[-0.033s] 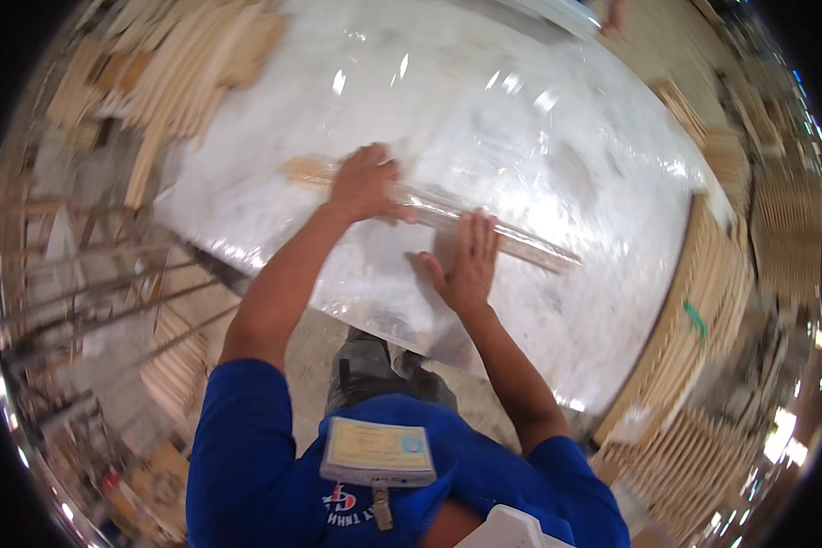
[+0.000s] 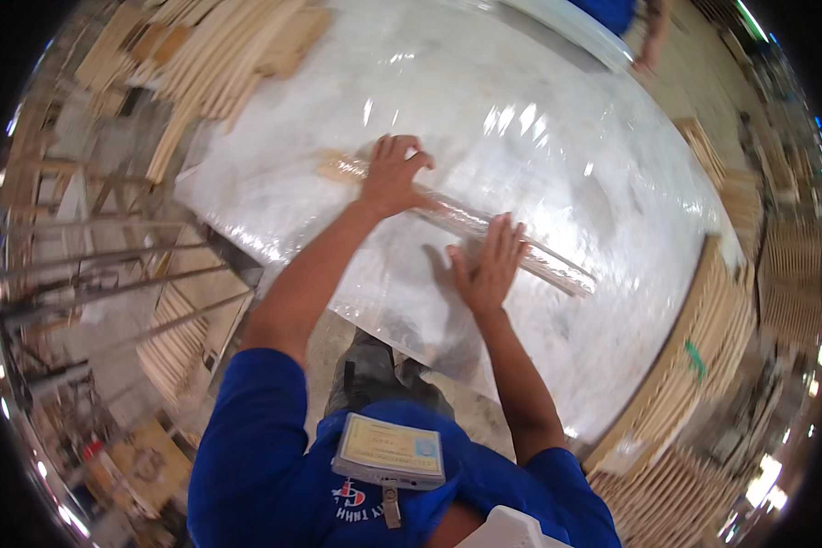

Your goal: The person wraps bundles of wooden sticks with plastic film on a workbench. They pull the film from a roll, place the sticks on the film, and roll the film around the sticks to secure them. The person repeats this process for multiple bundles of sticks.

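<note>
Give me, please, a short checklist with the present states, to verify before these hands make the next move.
1. Left hand over the slim film-wrapped bundle: ok; its firmness of hold, cannot tell.
2. Right hand laid with extended fingers across the bundle: ok.
3. Bundle lying down on the film-covered table: ok.
4. Bundle free of both hands: not ok, they cover parts of it.
5. Film closed tightly at both bundle ends: cannot tell, too blurred.
6. Co-worker's hand away from the bundle: ok, by the table's far edge.
</note>
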